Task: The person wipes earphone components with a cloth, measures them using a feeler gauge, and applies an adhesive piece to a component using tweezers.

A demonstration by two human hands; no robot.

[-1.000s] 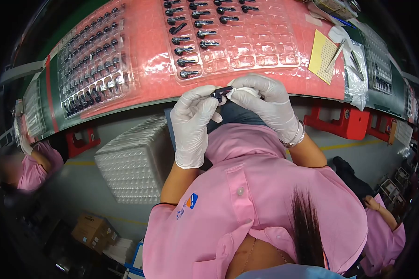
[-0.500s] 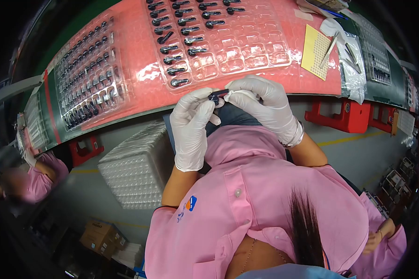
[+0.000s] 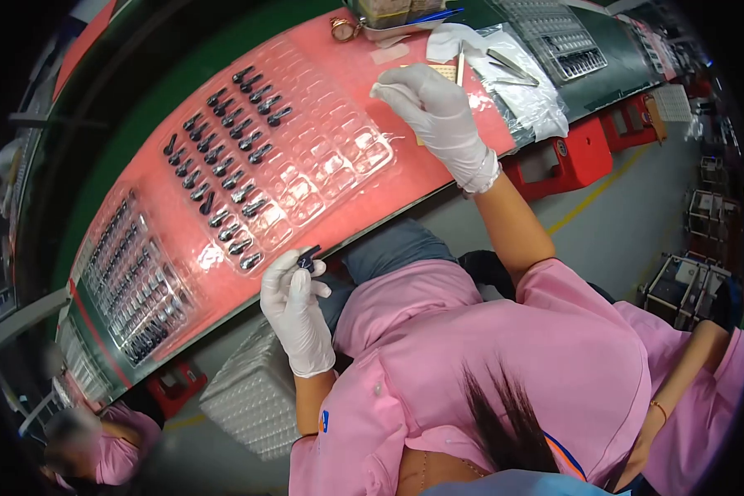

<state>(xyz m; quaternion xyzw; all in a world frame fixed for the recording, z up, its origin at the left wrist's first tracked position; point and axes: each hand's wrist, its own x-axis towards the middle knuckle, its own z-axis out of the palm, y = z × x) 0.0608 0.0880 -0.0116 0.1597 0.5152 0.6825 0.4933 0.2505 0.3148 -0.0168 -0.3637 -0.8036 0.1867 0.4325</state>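
My left hand (image 3: 298, 318), in a white glove, is closed on a small black earbud (image 3: 307, 261) with a short stem, held at the table's front edge. My right hand (image 3: 438, 116), also gloved, is raised over the pink mat with its fingertips pinched together; whatever sits between them is too small to make out. Partly hidden behind that hand lies a yellow sheet (image 3: 448, 72) with rows of small dots. Between the hands is a clear plastic tray (image 3: 331, 178), with black earbuds (image 3: 231, 182) filling its left rows and bare pockets on the right.
Another filled tray (image 3: 136, 281) lies at the left. Tweezers (image 3: 508, 70) rest on a plastic bag (image 3: 525, 107) beside a white cloth (image 3: 455, 41). A red stool (image 3: 566, 157) and stacked clear trays (image 3: 252, 397) stand below the table. Co-workers in pink sit at both sides.
My right hand has left the earbud and moved up and right to the yellow sheet. The left hand keeps the earbud, now lower left in view. The whole view has turned.
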